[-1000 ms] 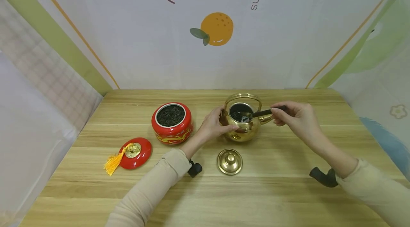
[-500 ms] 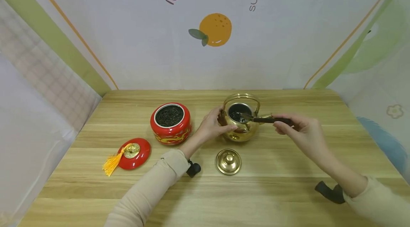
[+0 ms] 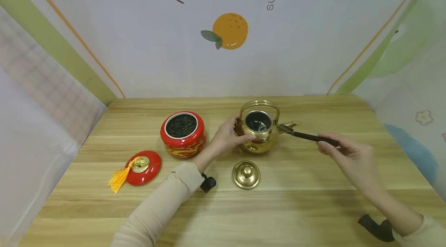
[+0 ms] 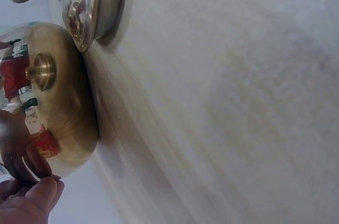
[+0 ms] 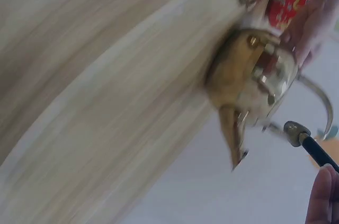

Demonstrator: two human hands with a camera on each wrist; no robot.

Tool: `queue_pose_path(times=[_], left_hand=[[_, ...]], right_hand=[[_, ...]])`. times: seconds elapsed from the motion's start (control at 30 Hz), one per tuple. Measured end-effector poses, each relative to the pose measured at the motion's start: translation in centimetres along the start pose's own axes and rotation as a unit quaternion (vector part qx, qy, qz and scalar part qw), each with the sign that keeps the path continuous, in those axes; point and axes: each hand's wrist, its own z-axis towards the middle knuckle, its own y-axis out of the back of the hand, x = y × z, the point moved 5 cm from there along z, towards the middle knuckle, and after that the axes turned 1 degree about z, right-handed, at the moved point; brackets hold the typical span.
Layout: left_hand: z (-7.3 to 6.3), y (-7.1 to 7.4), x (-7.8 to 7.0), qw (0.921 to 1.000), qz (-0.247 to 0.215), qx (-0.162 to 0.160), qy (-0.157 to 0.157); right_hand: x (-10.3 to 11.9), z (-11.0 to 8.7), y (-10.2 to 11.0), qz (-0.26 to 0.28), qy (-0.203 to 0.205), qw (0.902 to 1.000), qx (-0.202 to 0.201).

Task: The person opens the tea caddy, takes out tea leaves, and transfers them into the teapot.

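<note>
In the head view my left hand [image 3: 226, 139] grips the side of a shiny gold teapot [image 3: 259, 144], thumb in front, fingers going round behind. The pot stands upright without its lid, and dark leaves show inside. My right hand [image 3: 353, 158] pinches the dark handle of a small tea scoop [image 3: 310, 137]. The scoop's metal head [image 5: 295, 132] is outside the pot's opening, on the spout side. The gold lid [image 3: 246, 175] lies in front of the pot. Left of it stands a red jar [image 3: 183, 138] full of dark tea leaves.
A red jar lid [image 3: 148, 173] with a gold medallion and yellow tassel [image 3: 118, 179] lies at the table's left. The wooden table [image 3: 296, 208] meets a printed cloth [image 3: 167, 57] at its back edge. Black wrist devices [image 3: 376, 227] show by both sleeves.
My right hand has drawn the scoop out of the teapot's opening and moved right and toward me. The left hand stays on the pot. The head view has shifted slightly.
</note>
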Motion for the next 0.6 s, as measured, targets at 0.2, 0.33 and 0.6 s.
queue_pose_path(times=[0.2, 0.33, 0.6], left_hand=[[0.1, 0.2, 0.0, 1.0000, 0.002, 0.004, 0.006], [0.1, 0.2, 0.0, 1.0000, 0.003, 0.003, 0.001], [0.1, 0.0, 0.1, 1.0000, 0.000, 0.004, -0.004]], right_hand=[[-1.6, 0.5, 2.4, 0.002, -0.033, 0.9985, -0.043], [-2.9, 0.8, 3.2, -0.046, -0.058, 0.9957, -0.055], [-5.6, 0.2, 3.3, -0.099, -0.072, 0.9909, -0.056]])
